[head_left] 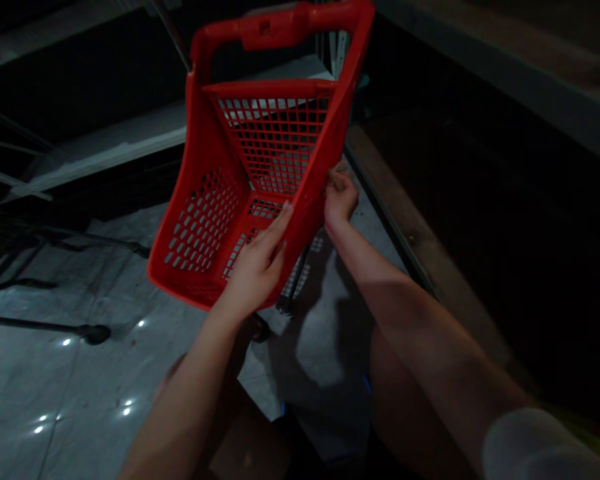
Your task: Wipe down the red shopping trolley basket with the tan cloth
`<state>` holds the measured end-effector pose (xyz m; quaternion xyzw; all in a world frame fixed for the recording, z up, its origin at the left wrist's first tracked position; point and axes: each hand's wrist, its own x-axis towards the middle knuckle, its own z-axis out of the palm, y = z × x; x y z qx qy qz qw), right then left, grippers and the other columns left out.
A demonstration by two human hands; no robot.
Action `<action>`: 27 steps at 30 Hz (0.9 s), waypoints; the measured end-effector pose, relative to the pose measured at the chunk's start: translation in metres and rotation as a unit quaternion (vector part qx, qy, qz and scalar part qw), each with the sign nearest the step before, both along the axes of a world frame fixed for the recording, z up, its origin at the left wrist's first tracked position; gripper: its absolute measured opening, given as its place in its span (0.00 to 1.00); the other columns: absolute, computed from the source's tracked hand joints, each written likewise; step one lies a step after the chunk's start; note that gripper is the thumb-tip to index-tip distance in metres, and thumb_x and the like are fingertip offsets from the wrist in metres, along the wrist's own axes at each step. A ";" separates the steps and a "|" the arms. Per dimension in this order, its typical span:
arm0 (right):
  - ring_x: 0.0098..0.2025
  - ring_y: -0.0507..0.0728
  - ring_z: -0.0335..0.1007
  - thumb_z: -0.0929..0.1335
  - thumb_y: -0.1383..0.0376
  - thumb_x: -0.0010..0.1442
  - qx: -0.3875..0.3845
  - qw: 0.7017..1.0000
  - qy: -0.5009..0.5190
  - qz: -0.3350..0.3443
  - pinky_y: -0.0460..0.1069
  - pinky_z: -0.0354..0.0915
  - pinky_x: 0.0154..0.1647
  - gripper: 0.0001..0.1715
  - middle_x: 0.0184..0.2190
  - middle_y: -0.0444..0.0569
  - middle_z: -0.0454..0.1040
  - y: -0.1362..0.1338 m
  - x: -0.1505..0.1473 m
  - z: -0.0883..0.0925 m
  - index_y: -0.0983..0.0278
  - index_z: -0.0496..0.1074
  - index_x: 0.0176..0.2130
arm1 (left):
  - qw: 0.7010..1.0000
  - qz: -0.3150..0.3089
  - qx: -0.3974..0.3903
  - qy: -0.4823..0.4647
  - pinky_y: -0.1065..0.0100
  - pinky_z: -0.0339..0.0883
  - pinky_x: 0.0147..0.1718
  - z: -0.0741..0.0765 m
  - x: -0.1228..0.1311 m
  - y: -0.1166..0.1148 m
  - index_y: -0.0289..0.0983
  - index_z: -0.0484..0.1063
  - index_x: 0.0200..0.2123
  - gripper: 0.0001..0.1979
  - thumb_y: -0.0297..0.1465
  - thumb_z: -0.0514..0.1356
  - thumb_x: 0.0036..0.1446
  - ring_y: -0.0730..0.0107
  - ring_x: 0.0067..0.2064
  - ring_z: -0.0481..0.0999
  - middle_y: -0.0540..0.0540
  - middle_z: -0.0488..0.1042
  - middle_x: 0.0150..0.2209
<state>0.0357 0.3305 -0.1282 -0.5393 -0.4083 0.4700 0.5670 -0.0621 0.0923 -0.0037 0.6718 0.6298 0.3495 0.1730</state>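
Right hand [339,199] half hidden behind red basket [205,227] wall – grip unclear. Left hand [257,265] clamps the near rim, fingers inside. Dim room, grey tiled floor [70,380] lower left.

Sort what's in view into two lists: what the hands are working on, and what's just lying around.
In hand:
- red plastic basket, tilted, empty inside
- left hand gripping its near rim
- right hand on its outer side wall
- red handle at the top of the basket

Lying about:
- dark metal rods on the grey floor
- pale shelf boards behind
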 end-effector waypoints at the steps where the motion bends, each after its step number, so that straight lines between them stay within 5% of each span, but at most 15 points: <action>1: 0.50 0.53 0.76 0.67 0.73 0.61 0.001 1.000 0.002 -0.007 0.52 0.70 0.62 0.15 0.51 0.53 0.80 -0.005 -0.005 0.000 0.65 0.76 0.48 | 1.000 0.000 -0.001 0.004 0.58 0.57 0.77 0.000 0.000 0.002 0.46 0.60 0.76 0.34 0.25 0.53 0.70 0.61 0.74 0.66 0.54 0.59 0.75; 5: 0.46 0.55 0.79 0.68 0.69 0.61 0.012 0.998 0.045 0.038 0.54 0.74 0.56 0.12 0.44 0.49 0.82 -0.051 -0.019 0.007 0.63 0.76 0.45 | 1.000 0.004 0.015 0.007 0.60 0.58 0.76 -0.003 -0.004 0.013 0.43 0.61 0.76 0.34 0.23 0.53 0.68 0.62 0.74 0.65 0.52 0.61 0.75; 12: 0.45 0.59 0.80 0.72 0.63 0.55 -0.022 0.979 0.075 0.189 0.58 0.77 0.55 0.09 0.40 0.45 0.83 -0.209 -0.005 0.010 0.57 0.79 0.39 | 0.999 0.013 0.046 -0.011 0.57 0.58 0.76 -0.018 -0.020 0.043 0.40 0.63 0.74 0.33 0.23 0.54 0.67 0.62 0.74 0.64 0.47 0.63 0.74; 15: 0.41 0.60 0.80 0.75 0.62 0.50 -0.033 0.960 0.050 0.275 0.58 0.78 0.49 0.04 0.35 0.41 0.82 -0.241 0.011 0.009 0.54 0.79 0.31 | 0.998 0.017 0.047 -0.032 0.53 0.55 0.76 -0.023 -0.027 0.046 0.40 0.64 0.74 0.31 0.26 0.55 0.68 0.61 0.75 0.63 0.45 0.63 0.74; 18: 0.41 0.61 0.81 0.76 0.59 0.50 -0.049 0.961 0.067 0.264 0.58 0.78 0.48 0.07 0.36 0.42 0.83 -0.219 0.020 0.009 0.53 0.80 0.33 | 0.997 0.015 0.040 -0.058 0.53 0.54 0.76 -0.025 -0.030 0.043 0.41 0.64 0.73 0.30 0.30 0.57 0.70 0.61 0.75 0.63 0.44 0.64 0.74; 24: 0.46 0.56 0.79 0.70 0.69 0.56 -0.042 0.998 0.015 0.033 0.52 0.74 0.49 0.15 0.48 0.54 0.83 -0.071 0.038 0.013 0.63 0.75 0.46 | 0.995 0.007 0.027 -0.094 0.54 0.52 0.77 -0.024 -0.030 0.029 0.39 0.64 0.73 0.29 0.35 0.57 0.71 0.62 0.75 0.63 0.44 0.64 0.74; 27: 0.49 0.53 0.77 0.68 0.73 0.56 -0.037 0.999 -0.013 -0.008 0.48 0.69 0.50 0.21 0.55 0.63 0.80 -0.016 0.041 0.012 0.71 0.74 0.51 | 0.995 0.006 0.013 -0.100 0.55 0.52 0.77 -0.020 -0.027 0.025 0.41 0.64 0.73 0.29 0.35 0.57 0.72 0.63 0.76 0.62 0.47 0.63 0.74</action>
